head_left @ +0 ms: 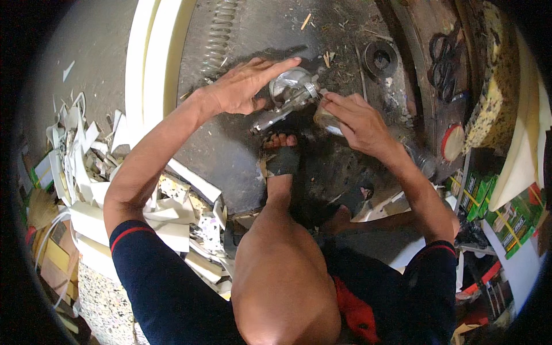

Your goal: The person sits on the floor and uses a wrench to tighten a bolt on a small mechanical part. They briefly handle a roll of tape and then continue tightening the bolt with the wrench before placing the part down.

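Note:
A silvery metal tool that looks like a spray gun (296, 99), with a rounded shiny cup and a handle, is low over the dark floor in front of my foot. My left hand (244, 86) is beside it with fingers stretched out and thumb apart, holding nothing. At the tool's right end, the fingers of my right hand (359, 121) are pressed together in a pinch. What lies between those fingertips is hidden. Partly under the right hand is a translucent, amber-tinted jar (326, 119); whether the hand grips it cannot be made out.
A coil spring (219, 34) and a dark ring (380, 60) lie on the floor ahead. White foam offcuts (86, 155) are heaped at left, near long pale foam strips (152, 57). Black cord (444, 68), speckled foam (493, 109) and green packages (514, 224) are at right.

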A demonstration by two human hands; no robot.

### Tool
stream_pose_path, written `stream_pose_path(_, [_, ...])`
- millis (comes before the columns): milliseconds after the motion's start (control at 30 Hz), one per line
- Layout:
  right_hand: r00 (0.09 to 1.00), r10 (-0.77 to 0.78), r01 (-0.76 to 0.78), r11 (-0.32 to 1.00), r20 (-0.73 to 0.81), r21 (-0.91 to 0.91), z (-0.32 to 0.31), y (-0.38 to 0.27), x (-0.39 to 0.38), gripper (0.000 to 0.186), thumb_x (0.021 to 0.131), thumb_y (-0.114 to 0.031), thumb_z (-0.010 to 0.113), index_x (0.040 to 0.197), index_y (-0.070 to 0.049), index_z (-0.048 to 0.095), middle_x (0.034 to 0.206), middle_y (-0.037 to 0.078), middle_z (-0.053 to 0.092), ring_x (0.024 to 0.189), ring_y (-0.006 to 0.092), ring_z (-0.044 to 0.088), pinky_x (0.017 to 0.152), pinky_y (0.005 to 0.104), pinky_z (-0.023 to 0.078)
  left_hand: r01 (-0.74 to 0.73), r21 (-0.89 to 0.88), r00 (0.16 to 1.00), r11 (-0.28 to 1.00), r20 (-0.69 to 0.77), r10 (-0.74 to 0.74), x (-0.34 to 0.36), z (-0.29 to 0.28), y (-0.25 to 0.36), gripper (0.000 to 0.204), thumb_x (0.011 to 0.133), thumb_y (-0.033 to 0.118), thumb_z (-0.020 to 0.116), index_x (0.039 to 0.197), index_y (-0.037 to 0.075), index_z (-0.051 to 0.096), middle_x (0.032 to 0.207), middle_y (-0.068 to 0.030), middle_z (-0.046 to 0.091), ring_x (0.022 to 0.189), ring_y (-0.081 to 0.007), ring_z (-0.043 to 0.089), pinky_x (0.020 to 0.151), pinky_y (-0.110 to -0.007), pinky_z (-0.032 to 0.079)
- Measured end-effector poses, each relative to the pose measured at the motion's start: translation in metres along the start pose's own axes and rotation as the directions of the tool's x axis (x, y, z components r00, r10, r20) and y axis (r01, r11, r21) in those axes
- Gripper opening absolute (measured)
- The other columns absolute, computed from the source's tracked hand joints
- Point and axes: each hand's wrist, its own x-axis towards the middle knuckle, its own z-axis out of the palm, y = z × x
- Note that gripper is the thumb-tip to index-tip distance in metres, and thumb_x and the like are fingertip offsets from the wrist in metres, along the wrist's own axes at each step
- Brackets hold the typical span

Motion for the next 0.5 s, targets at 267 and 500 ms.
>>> stream_pose_path(267, [0.99, 0.102, -0.079, 0.973, 0.096, -0.218, -0.016, -0.034, 0.008, 0.048, 0.08, -0.002, 0.063, 0.128, -0.008, 0.06, 0.134, 0.008, 0.058, 0.094, 0.0334, 0.058, 0.085, 0.0419, 0.053, -0.047, 0.094, 0.988, 0.994, 0.15, 0.032, 0.035, -0.008, 0.003, 0.104, 0.063, 0.005, 0.086, 0.15, 0.033, 0.036, 0.152, -0.0096, 0.045, 0.134, -0.0358, 0.05, 0.109, -0.046, 0.047])
stream_pose_path(500, [0.968, 0.118, 0.001, 0.879, 0.219, -0.477, -0.045, -0.066, 0.025, 0.039, 0.088, -0.011, 0.057, 0.126, 0.0, 0.062, 0.132, 0.012, 0.059, 0.101, 0.0313, 0.058, 0.083, 0.0414, 0.051, -0.085, 0.096, 0.994, 0.992, 0.082, 0.077, 0.036, -0.004, -0.002, 0.1, 0.061, 0.003, 0.086, 0.145, 0.031, 0.04, 0.152, -0.0105, 0.045, 0.13, -0.0358, 0.053, 0.105, -0.044, 0.05])
